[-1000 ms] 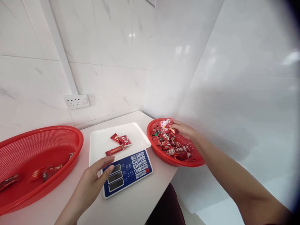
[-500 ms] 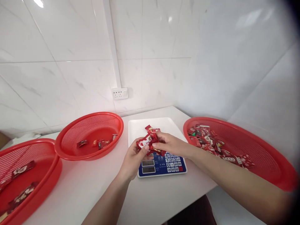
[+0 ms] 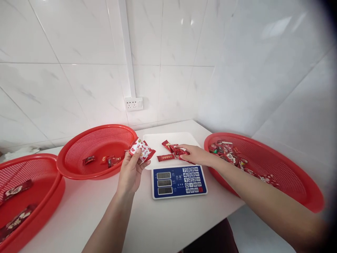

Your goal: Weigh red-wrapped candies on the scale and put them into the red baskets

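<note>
My left hand pinches a white-and-red snack packet between thumb and fingers. It is raised between the middle red basket and the scale. On the white pan of a digital scale lie several small red snack packets. My right hand reaches over the pan from the right, its fingers curled down on some of these red packets. The fingertips are partly hidden among the wrappers. Below the pan, the scale's blue panel shows lit displays and a keypad.
A red mesh basket with many wrapped packets stands at right. Two more red baskets, one in the middle left and one at far left, hold a few packets. A tiled wall with a socket rises behind the white table.
My hands have parted. The left moved left with the white-and-red packet, while the right stayed over the pan with red packets lowered there. The scale's panel is now uncovered.
</note>
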`<state>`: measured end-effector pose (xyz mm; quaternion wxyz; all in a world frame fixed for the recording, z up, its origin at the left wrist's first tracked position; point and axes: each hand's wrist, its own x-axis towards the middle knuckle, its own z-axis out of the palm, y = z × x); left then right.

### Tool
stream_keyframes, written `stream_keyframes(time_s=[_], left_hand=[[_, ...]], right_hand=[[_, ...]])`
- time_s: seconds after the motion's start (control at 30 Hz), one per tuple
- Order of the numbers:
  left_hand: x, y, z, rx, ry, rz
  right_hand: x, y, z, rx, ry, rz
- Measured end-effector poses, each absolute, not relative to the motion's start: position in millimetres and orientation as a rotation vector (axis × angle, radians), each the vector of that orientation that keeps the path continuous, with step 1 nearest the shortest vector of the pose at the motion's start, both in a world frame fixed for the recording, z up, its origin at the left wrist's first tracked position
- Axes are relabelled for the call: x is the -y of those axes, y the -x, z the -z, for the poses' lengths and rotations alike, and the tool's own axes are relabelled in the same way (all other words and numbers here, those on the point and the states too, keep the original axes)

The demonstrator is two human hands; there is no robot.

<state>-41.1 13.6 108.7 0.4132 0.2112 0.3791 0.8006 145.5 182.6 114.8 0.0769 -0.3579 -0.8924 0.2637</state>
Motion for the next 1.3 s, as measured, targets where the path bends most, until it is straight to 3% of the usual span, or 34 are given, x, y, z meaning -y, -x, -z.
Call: stream_keyframes(time_s=[0.93, 1.3], left_hand=[[-6, 44, -119, -0.921, -0.548, -2.013], [-5, 42, -120, -0.939, -0.567, -1.993]], right_hand=[[-192, -124, -124, 2.545, 0.904, -0.662], [-175, -95, -114, 2.586, 0.877, -0.92]])
